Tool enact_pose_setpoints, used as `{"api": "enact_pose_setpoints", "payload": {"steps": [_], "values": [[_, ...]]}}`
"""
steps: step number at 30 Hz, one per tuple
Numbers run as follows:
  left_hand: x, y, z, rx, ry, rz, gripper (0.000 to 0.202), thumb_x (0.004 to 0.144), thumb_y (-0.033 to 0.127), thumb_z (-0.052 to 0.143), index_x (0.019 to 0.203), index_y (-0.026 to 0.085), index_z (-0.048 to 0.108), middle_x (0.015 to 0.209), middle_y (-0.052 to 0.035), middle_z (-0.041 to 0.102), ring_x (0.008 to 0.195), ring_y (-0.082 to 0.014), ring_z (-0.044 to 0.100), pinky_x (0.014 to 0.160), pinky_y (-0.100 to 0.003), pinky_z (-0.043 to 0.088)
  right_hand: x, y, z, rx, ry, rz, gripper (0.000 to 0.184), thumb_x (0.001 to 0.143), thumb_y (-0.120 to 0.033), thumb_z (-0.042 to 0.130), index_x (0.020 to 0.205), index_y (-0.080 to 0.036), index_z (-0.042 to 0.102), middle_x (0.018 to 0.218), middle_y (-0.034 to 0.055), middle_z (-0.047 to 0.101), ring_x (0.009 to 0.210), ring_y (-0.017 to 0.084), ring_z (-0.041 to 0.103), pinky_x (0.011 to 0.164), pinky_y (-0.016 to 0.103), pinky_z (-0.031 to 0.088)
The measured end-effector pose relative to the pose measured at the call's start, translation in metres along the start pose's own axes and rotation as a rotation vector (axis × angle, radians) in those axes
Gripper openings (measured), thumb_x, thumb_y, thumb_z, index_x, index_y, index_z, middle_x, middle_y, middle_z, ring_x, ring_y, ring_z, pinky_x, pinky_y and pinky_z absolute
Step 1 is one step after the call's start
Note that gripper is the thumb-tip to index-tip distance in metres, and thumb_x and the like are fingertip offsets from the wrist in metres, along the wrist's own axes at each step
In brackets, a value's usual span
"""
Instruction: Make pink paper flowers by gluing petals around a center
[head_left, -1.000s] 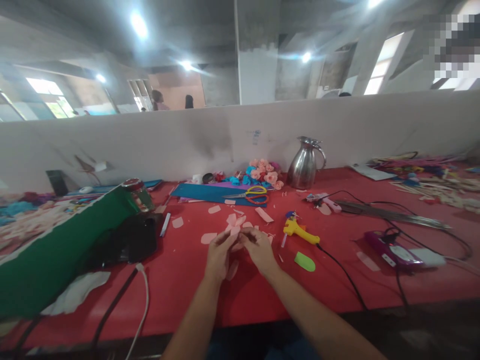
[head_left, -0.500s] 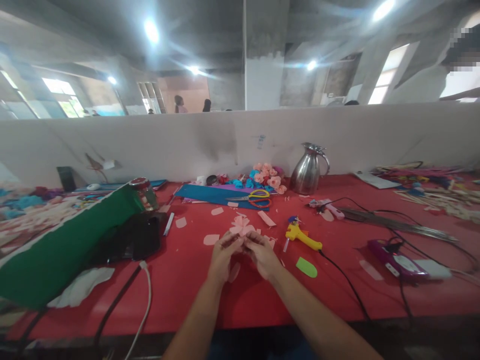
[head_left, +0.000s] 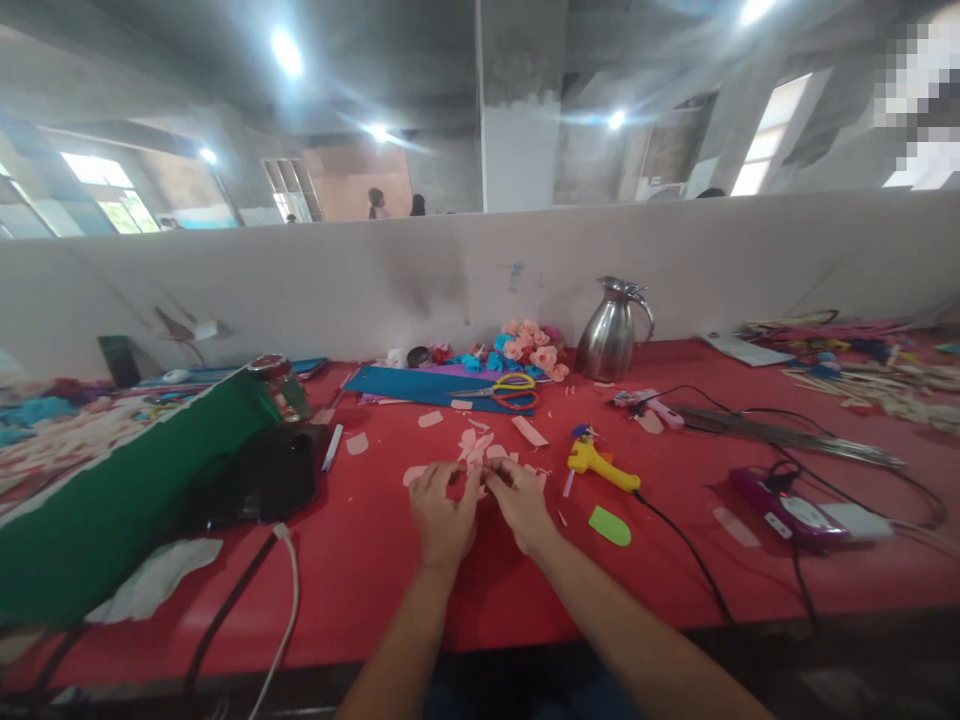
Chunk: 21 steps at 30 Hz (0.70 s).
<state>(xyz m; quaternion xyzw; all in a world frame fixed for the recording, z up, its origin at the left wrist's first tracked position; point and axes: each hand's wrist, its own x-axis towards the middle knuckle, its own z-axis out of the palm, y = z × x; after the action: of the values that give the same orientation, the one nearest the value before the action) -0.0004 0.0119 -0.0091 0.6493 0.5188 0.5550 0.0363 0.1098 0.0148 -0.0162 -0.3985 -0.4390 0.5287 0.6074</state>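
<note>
The left hand (head_left: 442, 512) has spread its fingers; the right hand (head_left: 521, 500) apparently pinches the pink flower (head_left: 474, 446), projecting beyond the fingertips.

No lettering is legible; the small bluish mark (head_left: 516, 274) on the pale partition (head_left: 337, 290), at twelve o'clock, is blurred.

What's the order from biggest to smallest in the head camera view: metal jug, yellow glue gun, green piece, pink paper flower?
1. Metal jug
2. Yellow glue gun
3. Pink paper flower and green piece: too alike to rank, with the flower partly hidden.
</note>
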Motion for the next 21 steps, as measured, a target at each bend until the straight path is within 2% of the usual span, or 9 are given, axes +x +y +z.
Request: {"api": "enact_pose_setpoints", "payload": {"steps": [5,9,16,21], "values": [[0.001,-0.001,-0.001,0.072,-0.001,0.047,0.009,0.077,0.027,0.058,0.077,0.02,0.064,0.073,-0.0052,0.065,0.071,-0.0205,0.057,0.077,-0.034,0.034,-0.001,0.0,-0.001,-0.089,-0.008,-0.043,0.018,0.073,-0.037,0.059,0.075,-0.019,0.061,0.07,-0.0011,0.059,0.068,0.014,0.054,0.066,0.026,0.042],[0.001,-0.005,-0.002,0.135,-0.018,0.09,0.01,0.078,0.025,0.055,0.079,0.02,0.064,0.077,-0.0063,0.067,0.076,-0.0214,0.058,0.08,-0.035,0.032,-0.001,0.002,-0.002,-0.078,-0.017,-0.027,0.019,0.073,-0.037,0.059,0.077,-0.018,0.061,0.071,-0.0011,0.059,0.066,0.014,0.053,0.064,0.025,0.041],[0.0,-0.011,-0.002,0.215,0.018,0.139,0.011,0.078,0.022,0.055,0.082,0.019,0.065,0.081,-0.0073,0.068,0.083,-0.0225,0.059,0.084,-0.036,0.031,0.0,0.005,-0.002,-0.026,-0.021,0.016,0.018,0.071,-0.036,0.062,0.076,-0.019,0.061,0.07,-0.0022,0.057,0.064,0.013,0.051,0.062,0.024,0.04],[0.0,-0.009,-0.002,0.133,0.103,0.082,0.009,0.078,0.023,0.055,0.078,0.019,0.063,0.073,-0.004,0.064,0.074,-0.0191,0.057,0.079,-0.034,0.036,0.002,0.006,-0.004,0.01,-0.04,-0.001,0.018,0.071,-0.035,0.063,0.078,-0.019,0.061,0.072,-0.0013,0.057,0.068,0.014,0.051,0.066,0.025,0.04]]}}
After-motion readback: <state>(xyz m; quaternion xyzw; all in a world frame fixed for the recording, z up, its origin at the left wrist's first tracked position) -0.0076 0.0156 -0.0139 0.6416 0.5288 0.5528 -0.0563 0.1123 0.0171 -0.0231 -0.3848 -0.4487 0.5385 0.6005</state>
